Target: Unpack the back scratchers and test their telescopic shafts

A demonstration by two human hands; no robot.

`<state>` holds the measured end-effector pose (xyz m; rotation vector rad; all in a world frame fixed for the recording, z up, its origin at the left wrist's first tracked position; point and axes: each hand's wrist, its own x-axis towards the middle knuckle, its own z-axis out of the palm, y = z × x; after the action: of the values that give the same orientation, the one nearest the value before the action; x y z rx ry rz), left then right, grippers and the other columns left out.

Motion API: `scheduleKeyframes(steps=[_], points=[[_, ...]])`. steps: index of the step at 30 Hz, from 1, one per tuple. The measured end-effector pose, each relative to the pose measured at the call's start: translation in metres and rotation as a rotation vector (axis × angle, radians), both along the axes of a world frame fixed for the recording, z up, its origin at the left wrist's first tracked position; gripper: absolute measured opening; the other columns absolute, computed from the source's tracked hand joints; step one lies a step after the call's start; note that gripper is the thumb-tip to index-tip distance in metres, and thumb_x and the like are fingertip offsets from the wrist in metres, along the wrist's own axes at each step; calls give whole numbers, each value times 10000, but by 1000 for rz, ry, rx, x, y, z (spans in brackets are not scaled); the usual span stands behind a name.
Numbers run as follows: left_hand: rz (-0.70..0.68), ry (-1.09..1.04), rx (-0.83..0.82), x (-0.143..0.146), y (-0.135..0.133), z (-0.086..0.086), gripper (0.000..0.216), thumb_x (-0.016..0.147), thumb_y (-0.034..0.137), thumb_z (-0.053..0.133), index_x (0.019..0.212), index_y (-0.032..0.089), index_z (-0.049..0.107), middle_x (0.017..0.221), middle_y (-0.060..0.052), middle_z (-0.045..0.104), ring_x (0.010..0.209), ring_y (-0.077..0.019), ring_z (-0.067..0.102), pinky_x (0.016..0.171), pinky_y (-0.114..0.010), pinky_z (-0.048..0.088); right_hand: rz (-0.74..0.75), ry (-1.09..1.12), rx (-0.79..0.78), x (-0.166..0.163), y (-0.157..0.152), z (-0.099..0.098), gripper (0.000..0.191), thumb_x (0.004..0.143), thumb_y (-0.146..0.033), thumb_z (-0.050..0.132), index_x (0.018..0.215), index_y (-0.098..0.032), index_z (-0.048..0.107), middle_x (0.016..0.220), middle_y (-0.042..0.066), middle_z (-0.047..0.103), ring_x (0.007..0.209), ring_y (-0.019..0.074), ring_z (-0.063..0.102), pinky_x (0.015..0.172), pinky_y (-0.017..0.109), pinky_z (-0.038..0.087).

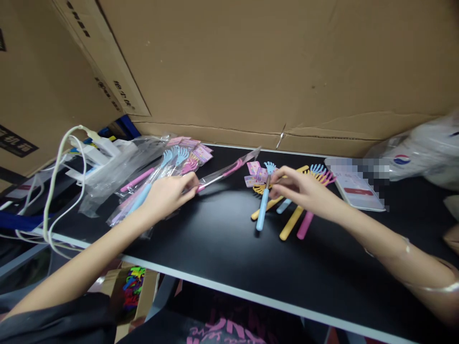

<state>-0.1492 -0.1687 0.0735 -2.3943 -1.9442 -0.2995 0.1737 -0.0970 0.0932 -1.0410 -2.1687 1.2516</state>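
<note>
My left hand is closed on the end of a pink back scratcher in a clear plastic sleeve, its head pointing up and right. Under and behind that wrist lie several bagged back scratchers in blue, pink and purple. My right hand has its fingers pinched at the metal shaft of a blue back scratcher. Small pink and purple printed cards lie beside that one's head. Loose yellow, pink and blue back scratchers lie under my right hand, partly hidden by it.
A flat white box or tablet lies right of my right hand, partly blurred out. Plastic-wrapped white items stand at far right. White cables and empty clear bags sit at left. Cardboard walls the back.
</note>
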Motion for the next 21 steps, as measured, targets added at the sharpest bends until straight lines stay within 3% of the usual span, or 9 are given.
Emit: scheduleKeyframes(steps=[4, 8, 13, 15, 18, 21], points=[[-62, -80, 91, 12, 4, 2, 184, 929, 326, 392, 961, 229, 546, 841, -17, 684, 693, -184, 629, 631, -255, 391, -157, 158, -206, -7, 28, -2, 350, 838, -525, 560, 983, -228, 443, 979, 70, 702, 780, 196, 704, 744, 370, 552], [-94, -25, 156, 20, 9, 7, 258, 945, 303, 347, 1008, 210, 579, 910, -48, 684, 680, -179, 616, 585, -255, 360, -121, 273, -424, -11, 39, 2, 393, 910, -576, 381, 1063, -221, 452, 1074, 116, 682, 809, 220, 706, 743, 392, 555], [-138, 39, 232, 10, 11, 15, 301, 944, 349, 382, 1005, 256, 661, 944, -65, 678, 707, -172, 608, 569, -259, 349, -130, 338, -543, -10, 55, -2, 515, 897, -648, 295, 1090, -223, 512, 1038, 105, 677, 729, 195, 676, 649, 355, 552], [-169, -3, 228, 0, 10, 18, 264, 928, 364, 435, 982, 289, 682, 935, -58, 680, 724, -171, 602, 599, -262, 369, -153, 341, -565, -8, 61, -5, 482, 901, -618, 341, 1061, -209, 541, 983, 88, 670, 716, 177, 658, 613, 326, 538], [-209, -21, 241, -14, 9, 21, 240, 925, 345, 464, 982, 327, 697, 948, -46, 689, 736, -168, 600, 617, -265, 385, -170, 337, -550, -4, 64, -7, 289, 869, -417, 552, 1065, -204, 554, 859, 23, 636, 692, 127, 628, 597, 267, 522], [-273, 122, 401, -25, 8, 22, 235, 936, 266, 474, 996, 317, 695, 952, -29, 706, 712, -154, 603, 584, -260, 367, -137, 322, -512, -2, 63, -9, 347, 769, -278, 686, 1087, -211, 563, 763, -27, 590, 676, 95, 606, 589, 223, 517]])
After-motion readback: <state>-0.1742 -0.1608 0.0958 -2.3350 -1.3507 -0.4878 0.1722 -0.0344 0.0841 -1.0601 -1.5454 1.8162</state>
